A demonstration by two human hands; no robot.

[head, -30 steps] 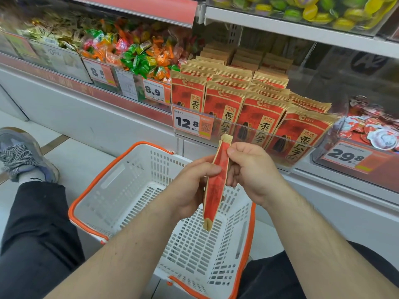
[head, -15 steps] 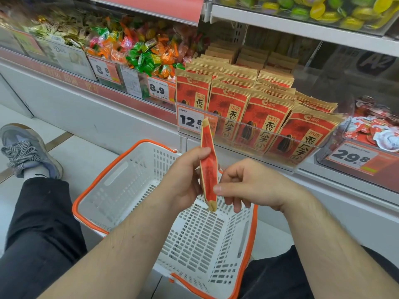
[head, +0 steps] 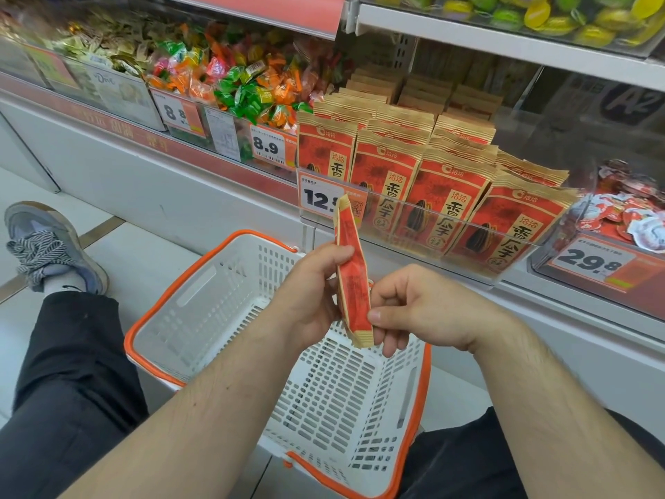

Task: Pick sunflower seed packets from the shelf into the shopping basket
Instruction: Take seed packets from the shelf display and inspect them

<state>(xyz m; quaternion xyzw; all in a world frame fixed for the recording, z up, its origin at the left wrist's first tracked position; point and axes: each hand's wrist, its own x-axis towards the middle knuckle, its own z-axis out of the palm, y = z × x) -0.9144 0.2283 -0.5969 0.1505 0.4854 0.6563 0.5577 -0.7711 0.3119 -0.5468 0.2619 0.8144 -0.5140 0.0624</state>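
The shopping basket (head: 201, 311) sits on the floor (head: 136, 253) in front of the shelf (head: 201, 196), between the person's legs, with a shoe (head: 50, 246) off to its left. Above the basket, one seed packet (head: 354, 282) stands edge-on, held between the left hand (head: 309, 300) on its left and the right hand (head: 424, 311) on its right. Behind the hands, rows of seed packets (head: 442, 196) stand upright in a clear bin (head: 503, 261) on the shelf, a price tag (head: 316, 196) at the bin's left front. Wrapped candies (head: 244, 84) lie in bins to the left of the packets, and small round packs (head: 633, 221) lie to the right. A higher shelf (head: 503, 45) runs above, carrying more sweets (head: 547, 12).
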